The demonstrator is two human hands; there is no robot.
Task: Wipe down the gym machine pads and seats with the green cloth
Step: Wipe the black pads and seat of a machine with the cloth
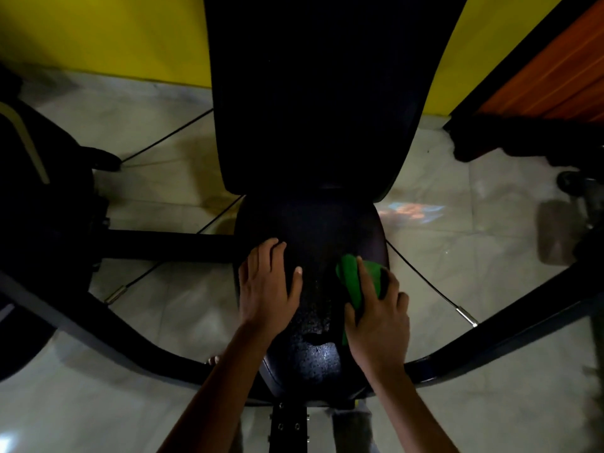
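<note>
A black padded seat of a gym machine fills the middle of the view, with its tall black back pad rising behind it. The seat's near part glistens with wet droplets. My left hand rests flat on the seat's left side, fingers straight. My right hand presses the green cloth onto the seat's right side, with the cloth caught between its fingers and thumb.
Black frame arms curve away left and right of the seat. Thin cables with metal ends run over the pale tiled floor. A yellow wall stands behind, a wooden door at the far right, dark equipment at the left.
</note>
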